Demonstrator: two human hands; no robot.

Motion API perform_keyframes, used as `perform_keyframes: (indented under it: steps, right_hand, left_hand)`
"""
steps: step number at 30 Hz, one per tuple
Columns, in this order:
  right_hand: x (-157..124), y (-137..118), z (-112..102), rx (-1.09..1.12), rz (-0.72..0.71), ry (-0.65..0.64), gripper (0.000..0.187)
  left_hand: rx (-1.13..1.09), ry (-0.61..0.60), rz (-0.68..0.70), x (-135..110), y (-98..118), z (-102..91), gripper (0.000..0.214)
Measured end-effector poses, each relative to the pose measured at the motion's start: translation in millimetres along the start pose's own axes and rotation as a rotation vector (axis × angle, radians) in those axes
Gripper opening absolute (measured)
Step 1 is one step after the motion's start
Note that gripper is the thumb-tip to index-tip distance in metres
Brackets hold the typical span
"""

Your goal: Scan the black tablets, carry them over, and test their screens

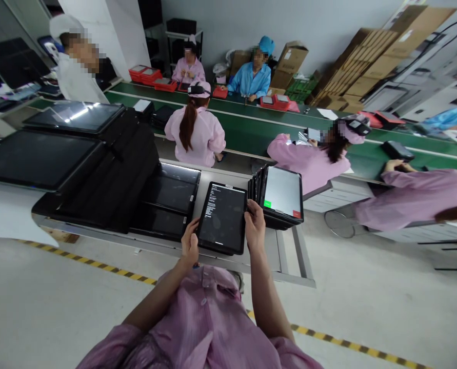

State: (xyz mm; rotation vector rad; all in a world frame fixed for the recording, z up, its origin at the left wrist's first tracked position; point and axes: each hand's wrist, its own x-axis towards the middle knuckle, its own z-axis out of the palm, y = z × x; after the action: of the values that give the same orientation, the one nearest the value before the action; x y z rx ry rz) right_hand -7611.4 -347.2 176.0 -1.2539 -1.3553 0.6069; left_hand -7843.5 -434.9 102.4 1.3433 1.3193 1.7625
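Between my two hands is a black tablet [224, 220], its screen dark with lines of small white text at the top left. My left hand [190, 241] grips its left edge, and my right hand [255, 223] grips its right edge. To the right stands a stack of tablets [280, 221]; the top one [282, 189] has a lit pale screen with a green and a red patch at its lower corners. Left of my hands lie dark tablets [166, 189] with small white labels on their edges.
A light grey cart top [274, 251] lies under the tablets. Large dark panels [39, 159] are piled at the left. Beyond runs a green conveyor bench [247, 130] with several co-workers [201, 123] seated along it. Cardboard boxes [370, 61] lean at the back right; yellow-black tape [97, 264] marks the floor.
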Motion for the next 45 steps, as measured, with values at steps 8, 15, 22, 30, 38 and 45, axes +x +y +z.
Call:
perform_keyframes:
  steps: [8,15,22,30,38,45]
  right_hand:
    - [2,1,0,0.003,0.02,-0.011,0.048]
    - [5,-9,-1,-0.078,-0.028,-0.065,0.062]
    - [7,-13,0,-0.076,-0.007,-0.065,0.065]
    - [6,-32,0,-0.202,-0.099,-0.022,0.046]
    - [19,-47,6,-0.317,-0.243,-0.091,0.037]
    - [28,-41,7,-0.398,-0.323,-0.132,0.036]
  left_hand:
    - [0.002,0.004,-0.016,0,1,0.0,0.066]
    - [0.008,-0.008,-0.016,1,2,-0.2,0.067]
    - [0.012,-0.017,-0.006,2,2,-1.3,0.066]
    - [0.012,-0.013,-0.012,1,-2,-1.0,0.066]
    - [0.017,-0.019,0.106,1,-10,-0.4,0.056]
    - [0.044,-0.008,0.105,2,-4,-0.2,0.058]
